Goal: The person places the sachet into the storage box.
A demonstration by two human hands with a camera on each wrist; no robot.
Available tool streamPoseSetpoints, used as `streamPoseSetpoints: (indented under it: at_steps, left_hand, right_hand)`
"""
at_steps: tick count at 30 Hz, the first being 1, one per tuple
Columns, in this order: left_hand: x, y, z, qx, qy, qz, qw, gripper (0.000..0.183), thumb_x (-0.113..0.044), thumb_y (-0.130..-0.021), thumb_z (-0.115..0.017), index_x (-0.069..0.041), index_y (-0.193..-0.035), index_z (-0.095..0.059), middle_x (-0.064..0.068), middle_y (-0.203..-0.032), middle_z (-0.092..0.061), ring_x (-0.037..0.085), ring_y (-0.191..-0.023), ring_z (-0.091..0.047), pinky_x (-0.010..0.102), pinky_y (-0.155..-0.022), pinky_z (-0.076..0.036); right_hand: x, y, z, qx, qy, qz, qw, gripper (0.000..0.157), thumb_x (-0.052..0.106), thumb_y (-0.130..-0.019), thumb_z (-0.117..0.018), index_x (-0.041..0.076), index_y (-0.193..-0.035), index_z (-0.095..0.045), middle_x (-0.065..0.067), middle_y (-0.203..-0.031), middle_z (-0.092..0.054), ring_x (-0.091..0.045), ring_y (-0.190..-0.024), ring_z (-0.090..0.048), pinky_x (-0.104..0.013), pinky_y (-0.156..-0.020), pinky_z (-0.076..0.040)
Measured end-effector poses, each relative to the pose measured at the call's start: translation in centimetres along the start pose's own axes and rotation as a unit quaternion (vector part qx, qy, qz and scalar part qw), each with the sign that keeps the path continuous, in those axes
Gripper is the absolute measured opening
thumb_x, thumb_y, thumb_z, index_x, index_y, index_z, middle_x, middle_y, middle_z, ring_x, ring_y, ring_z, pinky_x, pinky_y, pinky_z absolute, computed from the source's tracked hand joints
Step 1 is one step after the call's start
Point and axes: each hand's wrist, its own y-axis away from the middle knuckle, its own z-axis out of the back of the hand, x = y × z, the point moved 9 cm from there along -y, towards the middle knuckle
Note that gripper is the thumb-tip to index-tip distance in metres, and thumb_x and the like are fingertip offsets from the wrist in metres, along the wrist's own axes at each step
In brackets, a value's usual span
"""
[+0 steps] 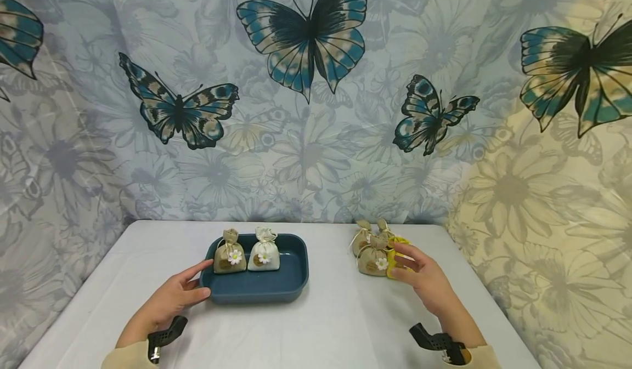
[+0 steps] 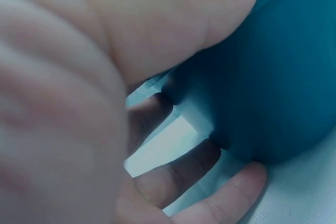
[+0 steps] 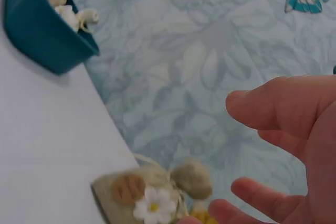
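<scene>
My left hand [image 1: 173, 299] touches the left end of a dark blue rectangular tray [image 1: 254, 296]. In the left wrist view its thumb lies along the rim, and the other fingertips rest against the outer wall, fairly straight. Two small drawstring pouches stand in the tray's left half: a tan one [image 1: 228, 260] and a white one [image 1: 260, 259], each with a white flower. My right hand [image 1: 428, 282] is beside a cluster of pouches, fingers spread. Nearest its fingertips is a yellow pouch [image 1: 391, 263], partly hidden by them. A tan pouch [image 1: 371, 266] with a white flower stands beside it.
Two more tan pouches, one at the left [image 1: 362, 236] and one at the right [image 1: 384, 227], stand behind the front ones near the table's back edge. A white cloth covers the table [image 1: 326, 325]. Behind it hangs a butterfly-patterned curtain [image 1: 306, 160].
</scene>
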Motion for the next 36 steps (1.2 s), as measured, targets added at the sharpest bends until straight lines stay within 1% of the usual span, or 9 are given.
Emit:
streamPoseSetpoints:
  at_steps: [3,8,10,15,17,23,26,30,36]
  left_hand:
    - [0.1,0.0,0.1,0.000,0.002,0.002,1.0000,0.075,-0.014,-0.096,-0.069,-0.006,-0.158,-0.027,0.027,-0.162,0.005,0.056,-0.140,-0.005,0.052,-0.100,-0.043]
    - [0.1,0.1,0.2,-0.003,-0.001,0.010,0.9999,0.077,-0.016,-0.096,-0.070,-0.006,-0.158,-0.026,0.026,-0.162,0.006,0.057,-0.140,-0.003,0.055,-0.102,-0.041]
    - [0.1,0.1,0.1,-0.004,-0.003,0.012,0.9999,0.077,-0.016,-0.096,-0.070,-0.006,-0.158,-0.026,0.026,-0.162,0.006,0.057,-0.140,-0.002,0.056,-0.102,-0.040]
    - [0.1,0.1,0.0,-0.002,-0.001,0.013,0.9999,0.076,-0.016,-0.096,-0.069,-0.006,-0.159,-0.026,0.026,-0.162,0.006,0.057,-0.140,-0.001,0.056,-0.103,-0.039]
    - [0.1,0.1,-0.1,-0.002,0.000,0.013,0.9999,0.076,-0.016,-0.096,-0.069,-0.006,-0.158,-0.027,0.026,-0.162,0.006,0.057,-0.140,-0.002,0.055,-0.102,-0.040]
    - [0.2,-0.1,0.0,-0.007,-0.001,0.014,0.9999,0.076,-0.016,-0.095,-0.071,-0.007,-0.158,-0.028,0.026,-0.162,0.005,0.057,-0.140,-0.003,0.055,-0.102,-0.040]
    - [0.3,0.0,0.0,-0.006,-0.001,0.016,0.9998,0.076,-0.015,-0.095,-0.071,-0.007,-0.158,-0.028,0.026,-0.162,0.005,0.057,-0.140,-0.002,0.056,-0.102,-0.039]
    - [0.3,0.1,0.1,-0.008,-0.001,0.018,0.9998,0.077,-0.015,-0.095,-0.071,-0.006,-0.158,-0.028,0.026,-0.162,0.005,0.058,-0.139,-0.002,0.057,-0.102,-0.039]
    - [0.2,0.1,0.0,-0.005,0.005,0.013,0.9999,0.077,-0.014,-0.095,-0.070,-0.006,-0.158,-0.027,0.027,-0.162,0.004,0.056,-0.140,-0.003,0.056,-0.102,-0.040]
  right_hand:
    - [-1.2,0.3,1.3,-0.016,0.023,-0.021,0.999,0.070,0.006,-0.090,-0.074,0.000,-0.151,-0.039,-0.017,-0.158,-0.028,-0.043,-0.139,-0.033,-0.033,-0.093,-0.050]
    - [-3.2,0.5,2.6,-0.036,0.044,-0.047,0.997,0.070,0.002,-0.092,-0.071,0.003,-0.153,-0.037,-0.019,-0.158,-0.025,-0.045,-0.141,-0.029,-0.049,-0.099,-0.046]
    - [-3.8,0.4,2.9,-0.044,0.047,-0.052,0.997,0.069,0.001,-0.092,-0.070,0.004,-0.152,-0.038,-0.018,-0.158,-0.025,-0.045,-0.140,-0.029,-0.049,-0.098,-0.047]
    - [-5.2,0.2,3.7,-0.064,0.050,-0.053,0.995,0.069,0.002,-0.089,-0.072,0.004,-0.150,-0.041,-0.015,-0.158,-0.027,-0.044,-0.140,-0.030,-0.035,-0.091,-0.051]
    - [-5.6,0.1,4.0,-0.071,0.056,-0.054,0.994,0.069,0.002,-0.089,-0.073,0.004,-0.150,-0.041,-0.015,-0.158,-0.027,-0.043,-0.141,-0.029,-0.034,-0.091,-0.051]
    - [-6.7,-0.1,4.6,-0.088,0.068,-0.063,0.992,0.069,0.005,-0.090,-0.072,0.008,-0.152,-0.041,-0.015,-0.161,-0.021,-0.041,-0.143,-0.026,-0.054,-0.101,-0.043]
    - [-7.2,-0.3,4.7,-0.089,0.053,-0.060,0.993,0.071,0.004,-0.089,-0.073,0.007,-0.152,-0.040,-0.016,-0.162,-0.018,-0.043,-0.144,-0.023,-0.061,-0.104,-0.036]
    - [-8.0,-0.6,4.6,-0.082,0.038,-0.045,0.995,0.073,0.003,-0.088,-0.075,0.006,-0.152,-0.041,-0.017,-0.162,-0.017,-0.045,-0.144,-0.021,-0.062,-0.104,-0.033]
    - [-8.5,-1.3,4.7,-0.078,0.076,-0.021,0.994,0.071,0.002,-0.087,-0.076,0.005,-0.150,-0.043,-0.022,-0.159,-0.022,-0.047,-0.143,-0.022,-0.058,-0.106,-0.034]
